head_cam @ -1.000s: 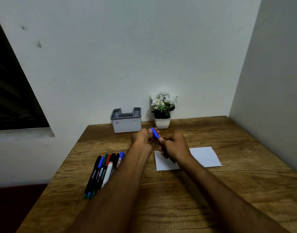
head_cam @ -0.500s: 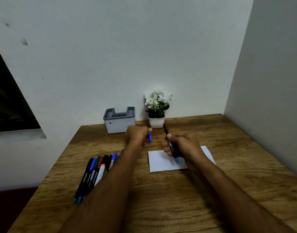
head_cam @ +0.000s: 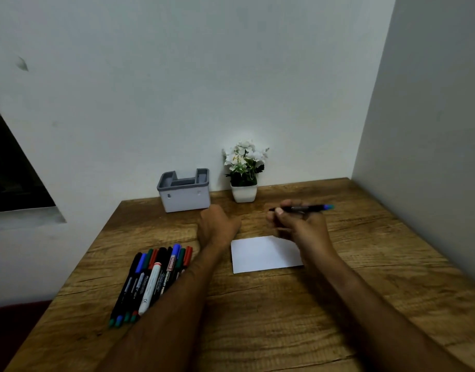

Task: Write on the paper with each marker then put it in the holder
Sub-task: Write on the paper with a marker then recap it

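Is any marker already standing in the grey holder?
No, the grey holder looks empty, and the spare markers lie on the table.

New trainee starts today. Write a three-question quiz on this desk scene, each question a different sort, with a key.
1. True or false: the grey-rimmed white plastic holder already contains a marker.
2. Which hand grips the black marker with the light-blue end? A) left hand B) right hand
3. Fill in: the white sheet of paper lies on the wooden ____, right of the bundle of coloured markers.

Key: 1 false; 2 B; 3 table.
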Tool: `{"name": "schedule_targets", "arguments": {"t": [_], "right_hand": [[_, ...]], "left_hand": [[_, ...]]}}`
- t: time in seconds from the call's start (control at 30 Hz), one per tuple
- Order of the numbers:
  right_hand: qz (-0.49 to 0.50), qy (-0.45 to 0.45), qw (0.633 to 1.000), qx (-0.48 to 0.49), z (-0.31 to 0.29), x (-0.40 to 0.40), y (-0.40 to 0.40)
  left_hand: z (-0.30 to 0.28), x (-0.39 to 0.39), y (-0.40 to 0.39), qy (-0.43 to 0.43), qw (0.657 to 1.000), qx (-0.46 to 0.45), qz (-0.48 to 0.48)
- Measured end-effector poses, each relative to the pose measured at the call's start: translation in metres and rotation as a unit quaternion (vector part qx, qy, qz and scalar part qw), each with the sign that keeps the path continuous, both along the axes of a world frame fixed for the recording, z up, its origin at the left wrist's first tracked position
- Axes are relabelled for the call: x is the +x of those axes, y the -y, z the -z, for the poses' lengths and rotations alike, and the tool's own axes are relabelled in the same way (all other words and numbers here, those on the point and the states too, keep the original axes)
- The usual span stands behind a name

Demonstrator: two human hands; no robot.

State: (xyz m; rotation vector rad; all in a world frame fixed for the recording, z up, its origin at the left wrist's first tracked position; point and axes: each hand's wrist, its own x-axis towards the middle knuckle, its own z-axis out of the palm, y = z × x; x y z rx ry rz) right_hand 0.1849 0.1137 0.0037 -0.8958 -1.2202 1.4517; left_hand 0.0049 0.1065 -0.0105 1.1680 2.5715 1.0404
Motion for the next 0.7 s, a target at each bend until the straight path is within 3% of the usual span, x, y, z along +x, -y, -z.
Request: {"name": "schedule_targets", "arguments": {"t": [0.07,0.17,0.27,0.4,0.7], "right_hand": [[0.043,0.159,0.982,0.095,0.009,0.000,0.003],[0.061,0.376,0.894,0.236,0.017,0.003,0.011],[0.063,0.483,0.831,0.270,0.019,0.007,0.018],[0.036,0.529,0.795,0.295,0.022,0.013,0.027],[-0.018,0.484,0.820,0.304,0.028,0.051,0.013]], "left_hand": [[0.001,0.004,0.006,-0.028,0.999,0.024,0.004],[0.007,0.010,0.013,-0.093,0.989,0.085,0.071],[0.011,0.019,0.022,-0.130,0.971,0.081,0.182],[0.015,0.025,0.031,-0.148,0.958,0.037,0.244],[0.011,0.030,0.038,-0.087,0.942,0.014,0.323]]}}
